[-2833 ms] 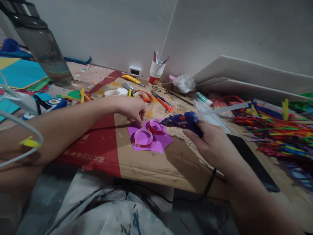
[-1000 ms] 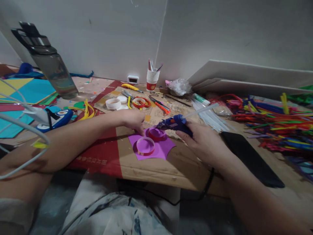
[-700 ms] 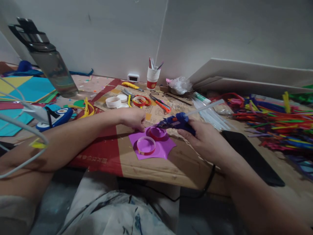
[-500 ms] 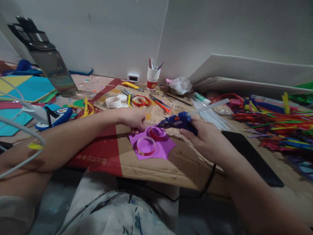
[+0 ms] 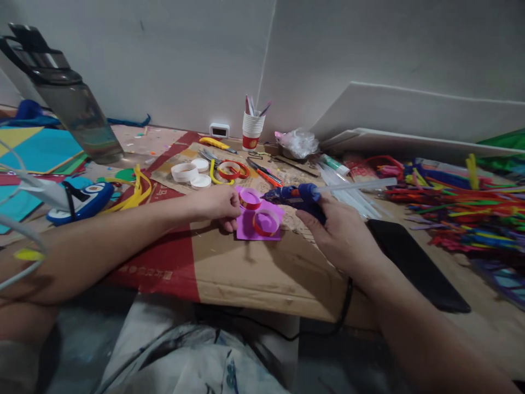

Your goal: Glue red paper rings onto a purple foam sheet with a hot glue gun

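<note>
At ten o'clock on the cardboard-covered tabletop (image 5: 246,273) stood a tall smoky-grey plastic water bottle (image 5: 71,109), well apart from the work. Moving right, the left hand (image 5: 217,203) lay near the middle, its grip closed on the nine o'clock edge of a purple paper sheet (image 5: 247,229), thumb and fingers pinching it. On that sheet sat two round red paper rings (image 5: 266,222), one at twelve o'clock and one at four o'clock; whether they touched each other could not be told. Just right of the upper ring hovered the nozzle of a blue hot-glue gun (image 5: 301,195), a clear glue stick jutting from its back toward three o'clock. The right hand (image 5: 342,238) kept its grip wrapped around the gun's handle. Farther right lay a flat black phone (image 5: 414,262), and beyond it, at three o'clock, a heap of coloured pipe cleaners (image 5: 459,210).

Gluing well here seemed to call for the sheet to be held flat and still. The nozzle would need to be low against the ring's base, the bead thin, and the pinching fingers well clear of the hot tip.
</note>
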Demonstrator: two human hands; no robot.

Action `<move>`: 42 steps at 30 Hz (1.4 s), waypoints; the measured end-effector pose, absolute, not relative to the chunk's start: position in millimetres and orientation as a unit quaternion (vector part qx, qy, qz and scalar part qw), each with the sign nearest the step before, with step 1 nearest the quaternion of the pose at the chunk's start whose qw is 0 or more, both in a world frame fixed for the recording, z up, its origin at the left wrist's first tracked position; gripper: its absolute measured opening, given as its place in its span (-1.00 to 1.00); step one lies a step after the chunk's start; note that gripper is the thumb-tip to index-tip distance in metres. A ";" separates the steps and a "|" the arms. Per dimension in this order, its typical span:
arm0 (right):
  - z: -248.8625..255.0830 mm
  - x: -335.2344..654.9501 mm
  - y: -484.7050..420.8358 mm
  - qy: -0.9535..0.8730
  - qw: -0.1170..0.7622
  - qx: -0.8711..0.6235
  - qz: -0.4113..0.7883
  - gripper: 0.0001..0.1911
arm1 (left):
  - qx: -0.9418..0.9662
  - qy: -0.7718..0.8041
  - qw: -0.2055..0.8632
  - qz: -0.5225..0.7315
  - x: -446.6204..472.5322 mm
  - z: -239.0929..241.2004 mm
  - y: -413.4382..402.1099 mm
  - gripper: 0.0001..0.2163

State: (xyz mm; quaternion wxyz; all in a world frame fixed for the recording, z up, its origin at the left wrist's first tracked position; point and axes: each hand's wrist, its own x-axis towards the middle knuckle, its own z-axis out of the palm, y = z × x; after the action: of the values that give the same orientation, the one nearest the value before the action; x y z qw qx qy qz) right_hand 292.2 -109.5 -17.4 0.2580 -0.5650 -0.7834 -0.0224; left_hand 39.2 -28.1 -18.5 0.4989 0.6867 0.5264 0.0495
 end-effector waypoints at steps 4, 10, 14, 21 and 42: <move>-15.7 289.0 -110.4 -0.776 0.255 -0.576 -0.032 -0.73 | 0.677 0.510 0.526 0.073 41.2 -27.1 -36.0 -0.89; -12.1 281.1 -111.7 -0.784 0.240 -0.572 -0.011 -0.73 | 0.748 0.489 0.448 0.011 35.1 -6.8 -37.9 -0.78; -13.0 279.5 -109.6 -0.783 0.248 -0.570 -0.005 -0.74 | 0.819 0.521 0.214 0.106 25.1 -1.5 -24.0 -0.59; -8.1 278.1 -107.3 -0.781 0.232 -0.580 -0.007 -0.68 | 0.818 0.474 0.168 0.279 34.6 -56.8 -20.2 -0.34; -10.1 276.9 -89.1 -0.794 0.224 -0.563 0.043 -0.76 | 0.820 0.480 0.221 0.219 41.9 -50.1 -24.1 -0.57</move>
State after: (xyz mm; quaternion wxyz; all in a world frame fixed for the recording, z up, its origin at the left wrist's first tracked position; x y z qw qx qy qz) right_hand 276.9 -89.1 -10.1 0.2240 -0.5631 -0.7943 0.0426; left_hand 41.9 -24.1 -50.1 0.2210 0.8201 0.4804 0.2187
